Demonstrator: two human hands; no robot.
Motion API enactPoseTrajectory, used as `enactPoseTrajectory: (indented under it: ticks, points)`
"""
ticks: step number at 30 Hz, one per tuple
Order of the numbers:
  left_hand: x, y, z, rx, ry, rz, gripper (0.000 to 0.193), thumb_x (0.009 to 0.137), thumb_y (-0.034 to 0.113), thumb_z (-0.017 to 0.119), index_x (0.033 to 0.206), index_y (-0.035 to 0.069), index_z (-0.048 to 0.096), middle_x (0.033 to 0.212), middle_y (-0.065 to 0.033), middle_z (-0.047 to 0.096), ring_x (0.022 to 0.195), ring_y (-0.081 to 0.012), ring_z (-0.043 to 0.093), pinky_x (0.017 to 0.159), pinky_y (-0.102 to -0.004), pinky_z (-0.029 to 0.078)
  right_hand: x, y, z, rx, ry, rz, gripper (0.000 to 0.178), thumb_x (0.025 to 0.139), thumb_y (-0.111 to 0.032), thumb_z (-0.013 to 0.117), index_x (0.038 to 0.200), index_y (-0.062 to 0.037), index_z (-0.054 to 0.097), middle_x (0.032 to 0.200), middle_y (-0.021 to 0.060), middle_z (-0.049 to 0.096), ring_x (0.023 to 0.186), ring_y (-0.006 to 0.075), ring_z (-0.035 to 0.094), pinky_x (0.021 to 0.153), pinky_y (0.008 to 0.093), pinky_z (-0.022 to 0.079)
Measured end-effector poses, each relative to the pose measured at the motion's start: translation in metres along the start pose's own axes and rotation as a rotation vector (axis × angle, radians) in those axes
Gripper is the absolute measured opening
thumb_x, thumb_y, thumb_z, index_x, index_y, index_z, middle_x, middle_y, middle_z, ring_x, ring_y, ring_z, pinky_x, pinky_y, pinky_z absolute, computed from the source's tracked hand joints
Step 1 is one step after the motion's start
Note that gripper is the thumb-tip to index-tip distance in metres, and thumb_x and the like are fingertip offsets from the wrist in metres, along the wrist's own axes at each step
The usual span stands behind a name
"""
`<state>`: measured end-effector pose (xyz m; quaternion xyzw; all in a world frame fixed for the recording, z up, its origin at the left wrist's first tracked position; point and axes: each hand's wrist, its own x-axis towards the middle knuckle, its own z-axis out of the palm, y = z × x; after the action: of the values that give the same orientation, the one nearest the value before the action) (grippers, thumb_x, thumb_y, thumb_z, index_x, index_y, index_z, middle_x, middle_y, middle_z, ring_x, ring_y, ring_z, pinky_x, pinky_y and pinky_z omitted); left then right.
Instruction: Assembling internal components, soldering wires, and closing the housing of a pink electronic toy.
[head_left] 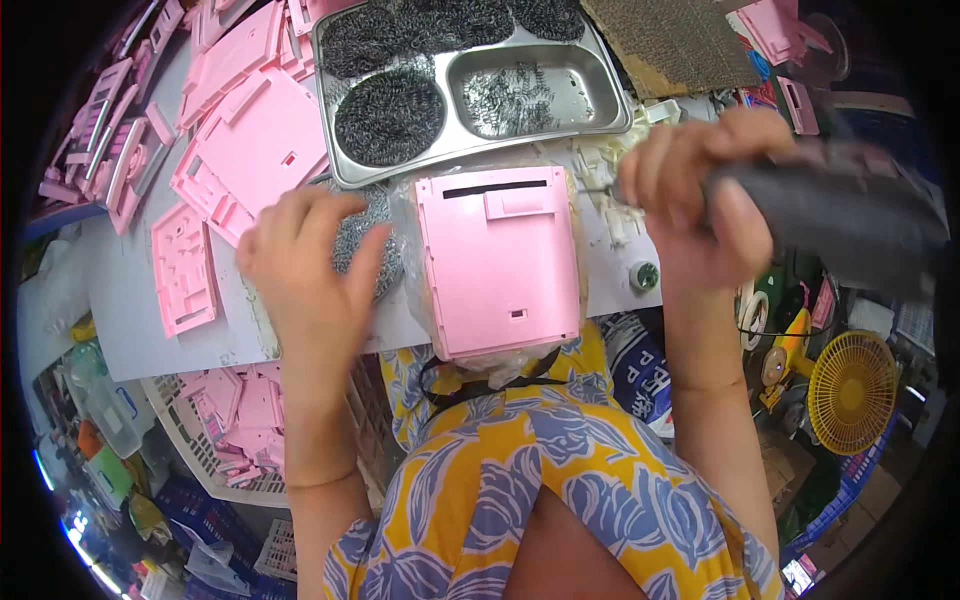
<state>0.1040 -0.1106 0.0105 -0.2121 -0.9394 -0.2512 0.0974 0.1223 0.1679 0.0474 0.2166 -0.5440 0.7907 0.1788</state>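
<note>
The large pink moulded-plastic panel lies in front of the torso, near the table's edge, on a support wrapped in clear plastic film, its long dark slot at the far end and its small rectangular hole at the near end. The right hand is wrapped around a dark, thick cylindrical tool, blurred, to the right of the panel and apart from it. The left hand has its fingers spread and nothing visible between them; it hovers left of the panel, by the loose heap of small grey metal pieces. To work cleanly, I would steady the panel with the left palm on its flat face, keeping fingertips clear of the tool, and bring the tool in square with light pressure, since thin plastic may crack or scuff. Both hands should also stay clear of the compartmented steel tray, just beyond the panel.
</note>
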Motion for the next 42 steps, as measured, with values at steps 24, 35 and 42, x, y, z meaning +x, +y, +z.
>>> enactPoseTrajectory:
  ticks: [24,35,42]
  points:
    - [-0.012,0.016,0.019,-0.420,-0.049,0.214,0.018,0.078,0.014,0.082,0.091,0.014,0.069,0.091,0.0004,0.065,0.087,-0.0187,0.060,0.085,-0.0403,0.032,0.016,-0.007,0.062,0.132,-0.119,0.274,0.027,0.094,-0.030,0.068,0.109,-0.0146,0.050,0.058,-0.0028,0.048,0.048,0.0120,0.044,0.047,0.0292,0.038]
    - [-0.022,0.008,0.021,-0.415,-0.008,0.198,0.017,0.075,0.014,0.082,0.088,0.013,0.071,0.091,0.0007,0.062,0.085,-0.0199,0.058,0.088,-0.0428,0.031,0.006,0.010,0.088,0.104,-0.070,0.399,0.034,0.091,-0.030,0.075,0.103,-0.0144,0.048,0.057,-0.0013,0.048,0.046,0.0136,0.045,0.045,0.0297,0.037]
    - [-0.022,-0.037,-0.002,0.045,-0.068,-0.049,0.012,0.081,0.019,0.078,0.091,0.014,0.072,0.101,-0.0013,0.059,0.098,-0.0245,0.055,0.095,-0.0453,0.031,0.027,0.063,0.073,0.060,-0.159,0.202,0.027,0.095,-0.021,0.065,0.110,-0.0073,0.047,0.064,0.0024,0.048,0.053,0.0137,0.046,0.051,0.0311,0.042]
